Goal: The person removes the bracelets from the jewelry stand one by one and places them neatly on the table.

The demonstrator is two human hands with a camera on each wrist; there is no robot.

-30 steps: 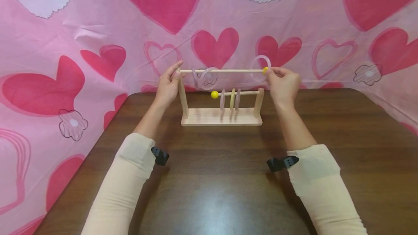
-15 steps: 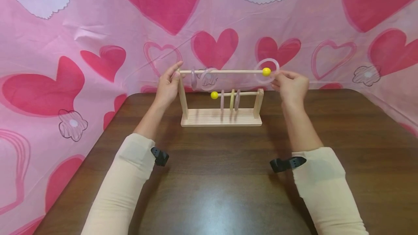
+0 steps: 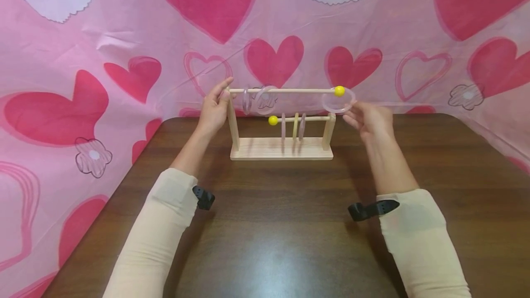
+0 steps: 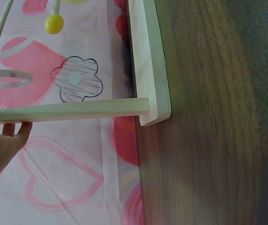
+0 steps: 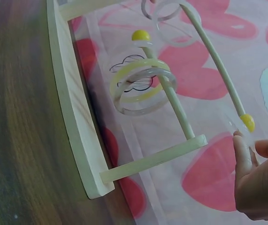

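Note:
A wooden bangle stand [image 3: 281, 150] has a tall left post, a short right post and two rods tipped with yellow balls. My left hand [image 3: 214, 109] holds the top of the tall post [image 4: 68, 111], its index finger pointing up. My right hand [image 3: 372, 116] pinches the edge of a clear bangle [image 3: 334, 111], which overlaps the yellow ball [image 3: 339, 91] ending the upper rod. A lilac bangle [image 3: 246, 105] and a clear one [image 3: 259, 107] hang nearer the tall post. From the lower rod hang a pinkish bangle [image 3: 283, 130], a yellow one [image 3: 295, 130] and a greyish-lilac one [image 3: 302, 130].
The stand rests near the back of a brown wooden table [image 3: 265, 224]. Right behind it rises a pink cloth [image 3: 290, 17] printed with hearts. Black wrist-camera mounts [image 3: 204, 197] stick out inward from both sleeves.
My right hand has moved right and then lower, bringing the clear bangle down about the rod's end ball, which its fingers earlier covered. My left hand stays on the post.

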